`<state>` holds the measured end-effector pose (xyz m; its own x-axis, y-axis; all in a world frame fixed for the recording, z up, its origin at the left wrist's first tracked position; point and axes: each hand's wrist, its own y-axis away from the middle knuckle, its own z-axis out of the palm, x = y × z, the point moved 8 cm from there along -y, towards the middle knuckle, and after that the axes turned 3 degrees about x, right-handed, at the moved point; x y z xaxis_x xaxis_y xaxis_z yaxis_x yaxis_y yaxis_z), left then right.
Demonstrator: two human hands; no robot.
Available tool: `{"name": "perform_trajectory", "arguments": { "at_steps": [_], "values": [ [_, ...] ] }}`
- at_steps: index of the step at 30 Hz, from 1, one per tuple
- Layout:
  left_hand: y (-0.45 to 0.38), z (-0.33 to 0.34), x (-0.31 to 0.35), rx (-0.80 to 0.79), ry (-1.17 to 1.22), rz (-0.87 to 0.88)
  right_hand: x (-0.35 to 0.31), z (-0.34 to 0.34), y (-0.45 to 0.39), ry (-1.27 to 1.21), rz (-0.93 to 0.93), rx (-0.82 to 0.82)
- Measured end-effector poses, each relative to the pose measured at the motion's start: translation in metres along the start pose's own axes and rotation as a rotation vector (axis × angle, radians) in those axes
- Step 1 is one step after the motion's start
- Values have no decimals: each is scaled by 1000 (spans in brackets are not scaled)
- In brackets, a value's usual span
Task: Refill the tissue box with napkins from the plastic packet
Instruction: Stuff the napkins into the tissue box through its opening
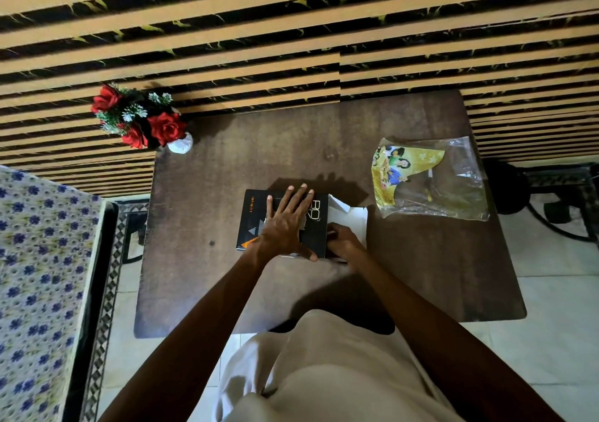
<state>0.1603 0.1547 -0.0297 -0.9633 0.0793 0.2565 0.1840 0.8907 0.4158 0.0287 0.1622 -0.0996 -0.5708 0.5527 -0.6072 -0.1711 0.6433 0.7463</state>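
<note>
A black tissue box [254, 217] with orange print lies flat on the brown table [227, 169], its right end open with white flaps [356, 217] folded out. My left hand [287, 224] presses flat on the box top, fingers spread. At the open right end sits my right hand [343, 243], fingers curled around the edge of the opening; what they hold is hidden. The plastic packet [453, 181], clear with a yellow printed panel, lies crumpled and flat on the table to the right of the box.
A white vase of red artificial roses [146, 120] stands at the table's far left corner. A striped wall panel runs behind the table. A flower-patterned bed [39, 275] is at left, and a dark stand base [551, 207] sits on the tiled floor at right.
</note>
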Motion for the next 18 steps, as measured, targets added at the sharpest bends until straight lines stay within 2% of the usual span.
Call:
{"name": "perform_trajectory", "arguments": {
  "at_steps": [4, 6, 8, 12, 14, 16, 18],
  "values": [
    [3, 1, -3, 35, -17, 0, -2, -13, 7, -135, -50, -22],
    [6, 0, -3, 60, -19, 5, -1, -18, 11, -219, -33, -73],
    [9, -1, -3, 76, -13, -3, 0, -26, 15, -242, -4, -42],
    [20, -4, 6, 135, -28, -29, 0, -73, 18, 55, -172, 438],
    [28, 4, 16, 155, -29, -11, 5, -85, 26, 195, -142, 569],
    [33, 15, 28, 174, -14, 3, 15, -83, 23, 196, -56, 485],
    [36, 20, 37, 220, 0, -1, 29, -72, 14, 107, 30, 323]
  ]
}}
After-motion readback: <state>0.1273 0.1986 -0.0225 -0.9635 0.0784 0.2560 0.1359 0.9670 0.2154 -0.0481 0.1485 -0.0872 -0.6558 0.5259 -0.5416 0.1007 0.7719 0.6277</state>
